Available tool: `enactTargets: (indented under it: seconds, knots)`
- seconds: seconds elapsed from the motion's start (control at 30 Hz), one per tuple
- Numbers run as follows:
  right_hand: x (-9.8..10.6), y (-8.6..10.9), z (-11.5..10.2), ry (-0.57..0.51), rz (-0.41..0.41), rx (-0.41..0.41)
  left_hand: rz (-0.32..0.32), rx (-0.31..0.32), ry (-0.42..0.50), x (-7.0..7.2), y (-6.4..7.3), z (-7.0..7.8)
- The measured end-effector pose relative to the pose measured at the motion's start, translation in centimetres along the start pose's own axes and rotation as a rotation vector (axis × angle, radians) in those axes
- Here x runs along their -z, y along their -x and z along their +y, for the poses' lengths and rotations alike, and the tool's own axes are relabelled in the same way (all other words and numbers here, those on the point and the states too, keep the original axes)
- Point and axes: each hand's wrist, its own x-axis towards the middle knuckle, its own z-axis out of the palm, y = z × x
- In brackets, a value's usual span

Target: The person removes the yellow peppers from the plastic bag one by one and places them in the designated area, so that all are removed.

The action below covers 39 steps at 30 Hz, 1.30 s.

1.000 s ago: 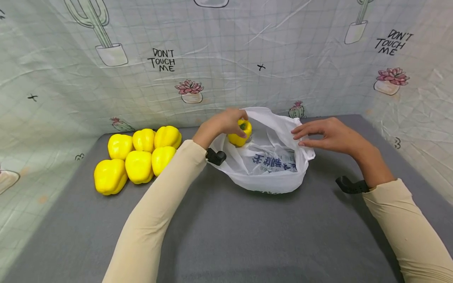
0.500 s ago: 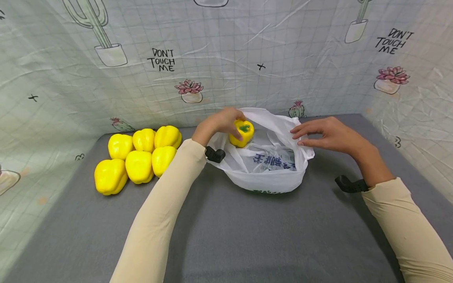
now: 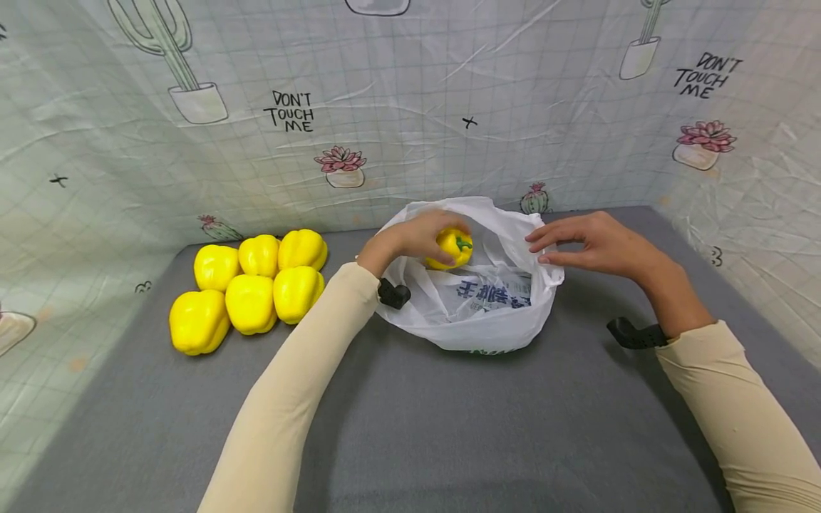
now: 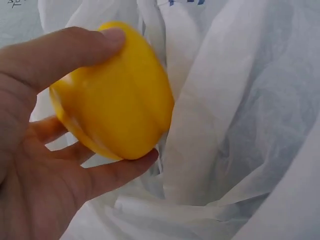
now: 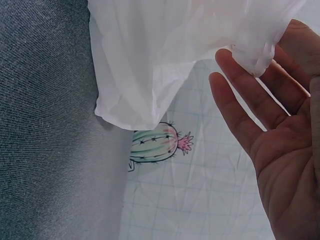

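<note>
In my left hand is a yellow bell pepper, its green stem facing the right. The left wrist view shows the thumb over the pepper and the fingers under it. Hand and pepper are inside the mouth of a white plastic bag, near its left side. My right hand is at the bag's right rim, fingers fairly straight. Its fingertips overlap a fold of the bag in the right wrist view. Blue printing shows on crumpled plastic within the bag.
Several yellow bell peppers stand in two rows on the left of the grey table. A cactus-patterned cloth hangs behind and along the sides of the table.
My left hand has moved right and slightly down, taking the pepper deeper into the bag opening. The bag's back left rim now shows behind the hand. The right hand has stayed nearly still.
</note>
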Motion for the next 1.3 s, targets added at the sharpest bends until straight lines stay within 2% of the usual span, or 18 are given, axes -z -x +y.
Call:
enactTargets:
  seconds: [0.1,0.17,0.27,0.33,0.53,0.7,0.83,0.93,1.13,1.3]
  knots:
    - [0.0,0.0,0.0,0.005,0.001,0.010,0.056,-0.019,0.023,0.0,0.2,0.1]
    - [0.0,0.0,0.0,0.008,0.002,0.021,0.110,-0.039,0.069,0.1,0.4,0.2]
    - [0.1,-0.1,0.0,0.014,0.009,0.036,0.186,-0.089,0.178,0.2,0.7,0.2]
    - [0.1,-0.1,0.1,0.015,0.011,0.039,0.210,-0.113,0.284,0.1,1.0,0.4]
    - [0.0,-0.1,0.2,0.006,0.004,0.032,0.217,-0.097,0.647,-0.3,2.0,1.3]
    - [0.0,0.0,0.2,0.016,0.013,0.037,0.213,-0.088,0.801,-0.6,2.4,1.7]
    - [0.0,0.1,0.1,0.009,0.012,0.030,0.241,-0.045,0.852,-0.6,2.7,1.8]
    - [0.0,0.2,0.0,0.004,0.014,0.026,0.271,-0.029,0.838,-0.5,2.9,1.9]
    - [0.0,0.3,0.0,0.008,0.022,0.034,0.305,-0.093,0.841,-0.7,3.3,1.9]
    - [0.0,0.3,0.1,0.002,0.013,0.024,0.359,-0.140,0.742,-0.8,3.7,1.7]
